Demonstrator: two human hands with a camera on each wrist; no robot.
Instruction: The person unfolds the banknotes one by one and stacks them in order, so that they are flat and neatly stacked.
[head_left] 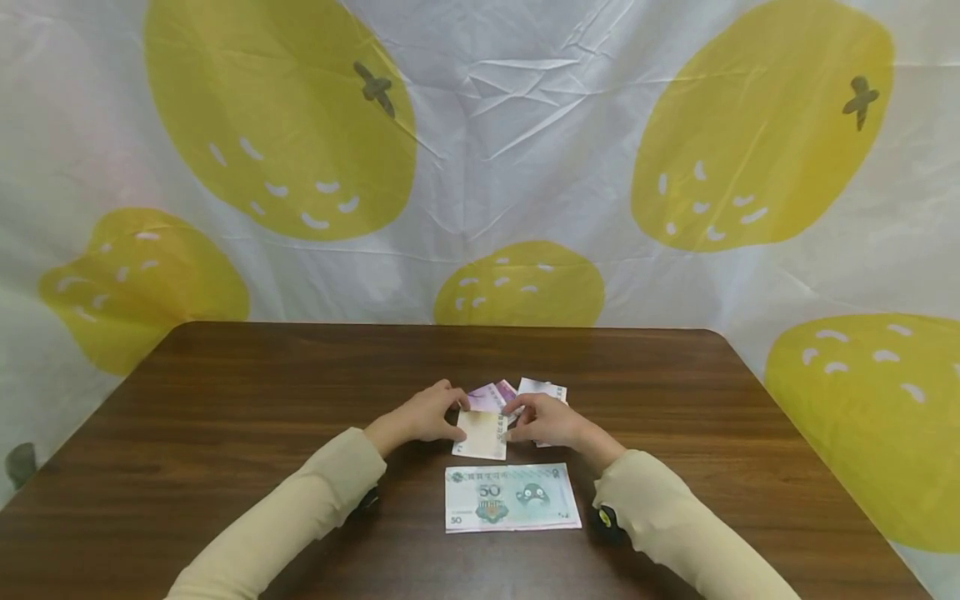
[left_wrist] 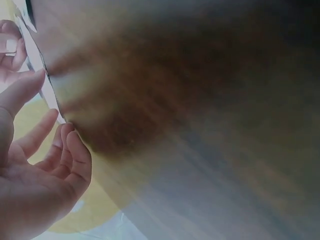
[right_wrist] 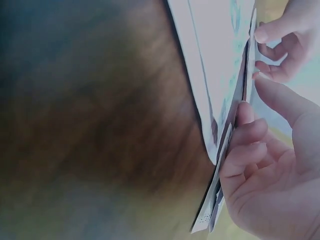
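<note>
A pale yellow banknote (head_left: 480, 437) lies on the table between the two hands. My left hand (head_left: 429, 416) holds it at its left side, the thumb at the edge and curled fingers near the top corner. At the opposite side my right hand (head_left: 546, 419) grips it with thumb and bent forefinger. Seen from the left wrist, the left fingertips (left_wrist: 70, 131) sit right along the paper's thin edge. Purple banknotes (head_left: 487, 397) lie behind the yellow one. A whitish banknote (head_left: 534, 387) is partly covered by the right hand.
Nearer the body lies a small stack of banknotes (head_left: 512, 497), a green play-money 50 with a cartoon figure on top. The brown wooden table (head_left: 225, 417) ends at the back against a white cloth (head_left: 480, 167) printed with yellow fruit.
</note>
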